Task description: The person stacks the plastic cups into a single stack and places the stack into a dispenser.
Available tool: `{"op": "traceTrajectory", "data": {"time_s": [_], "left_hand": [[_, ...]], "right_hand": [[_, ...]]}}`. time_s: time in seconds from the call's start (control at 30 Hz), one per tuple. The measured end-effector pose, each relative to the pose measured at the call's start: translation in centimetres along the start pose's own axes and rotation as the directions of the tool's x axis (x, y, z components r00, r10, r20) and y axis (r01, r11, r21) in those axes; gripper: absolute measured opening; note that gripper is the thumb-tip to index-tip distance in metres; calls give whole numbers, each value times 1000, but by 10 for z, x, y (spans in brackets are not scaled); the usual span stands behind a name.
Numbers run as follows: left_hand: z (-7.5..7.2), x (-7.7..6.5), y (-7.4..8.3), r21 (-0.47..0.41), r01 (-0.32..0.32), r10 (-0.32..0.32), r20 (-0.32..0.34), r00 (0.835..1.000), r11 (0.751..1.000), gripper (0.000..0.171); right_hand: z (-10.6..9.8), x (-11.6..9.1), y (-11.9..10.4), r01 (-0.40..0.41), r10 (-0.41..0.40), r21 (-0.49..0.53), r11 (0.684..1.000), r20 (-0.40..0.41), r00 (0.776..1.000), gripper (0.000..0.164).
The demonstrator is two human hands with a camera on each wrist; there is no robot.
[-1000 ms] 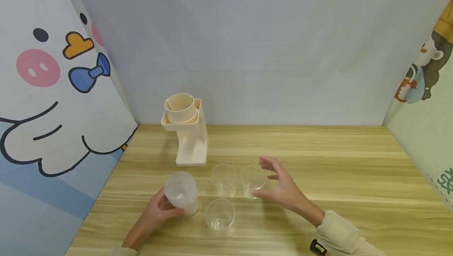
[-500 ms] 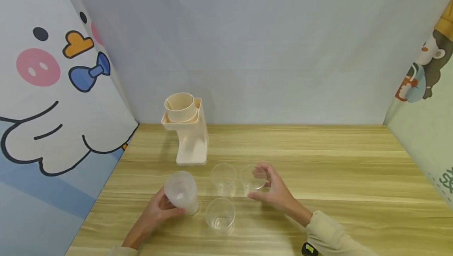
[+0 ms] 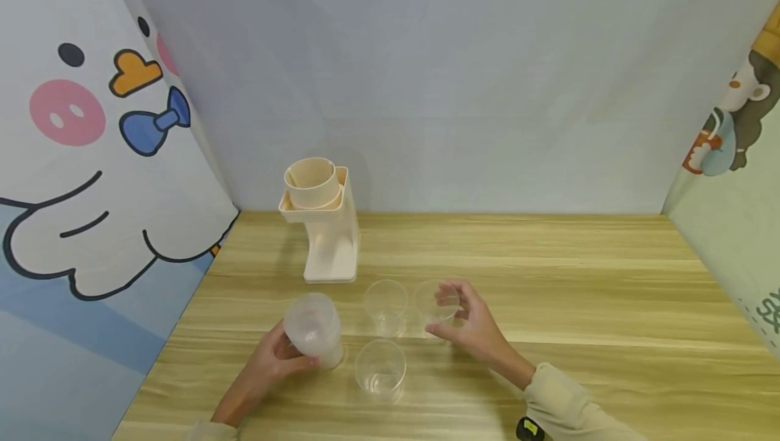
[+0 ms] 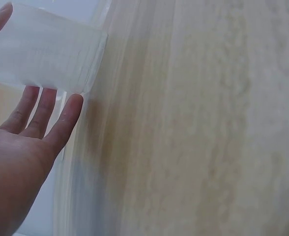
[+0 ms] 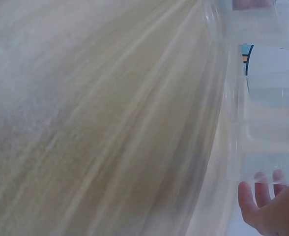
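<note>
One light, even squeeze, we judge, best suits rightmost clear plastic cup [image 3: 428, 310], upright just beside rear clear cup [image 3: 385, 307]: thin wall may dent; rims best kept apart. Right hand [image 3: 479, 327] half-curls round cup, thumb in front, fingers behind. Left hand [image 3: 268, 363] grips nested cup stack [image 3: 313, 326], left of front clear cup [image 3: 380, 368].

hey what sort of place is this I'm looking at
Likely a small staged booth rather than an ordinary kitchen, though I can't be sure: a plain grayish backdrop stands behind the wood-grain tabletop, with a cartoon-printed left panel and right panel enclosing it.
</note>
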State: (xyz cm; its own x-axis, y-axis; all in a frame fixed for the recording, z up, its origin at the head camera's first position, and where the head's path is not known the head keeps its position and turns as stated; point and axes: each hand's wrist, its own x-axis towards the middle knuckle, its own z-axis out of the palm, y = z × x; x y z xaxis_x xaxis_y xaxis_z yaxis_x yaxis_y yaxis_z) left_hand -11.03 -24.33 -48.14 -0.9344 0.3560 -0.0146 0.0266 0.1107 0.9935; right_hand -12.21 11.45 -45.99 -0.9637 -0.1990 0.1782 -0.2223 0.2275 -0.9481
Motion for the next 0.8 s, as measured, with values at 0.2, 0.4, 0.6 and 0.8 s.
{"op": "traceTrajectory", "data": {"time_s": [0.2, 0.4, 0.6, 0.8], "left_hand": [[-1, 0, -1, 1, -17, 17, 6, 1000, 1000, 75], [-1, 1, -1, 3, -34, 34, 14, 999, 999, 75], [-1, 1, -2, 7, -40, 40, 17, 999, 999, 74], [-1, 2, -3, -5, -24, 24, 15, 1000, 1000, 75]], "right_hand": [[-1, 0, 3, 18, -18, 6, 1000, -2, 1000, 64], [-2, -1, -8, 30, -30, -1, 1000, -10, 1000, 61], [-3, -3, -34, 48, -48, 29, 998, -23, 999, 59], [-5, -1, -24, 64, -64, 19, 998, -29, 998, 61]]}}
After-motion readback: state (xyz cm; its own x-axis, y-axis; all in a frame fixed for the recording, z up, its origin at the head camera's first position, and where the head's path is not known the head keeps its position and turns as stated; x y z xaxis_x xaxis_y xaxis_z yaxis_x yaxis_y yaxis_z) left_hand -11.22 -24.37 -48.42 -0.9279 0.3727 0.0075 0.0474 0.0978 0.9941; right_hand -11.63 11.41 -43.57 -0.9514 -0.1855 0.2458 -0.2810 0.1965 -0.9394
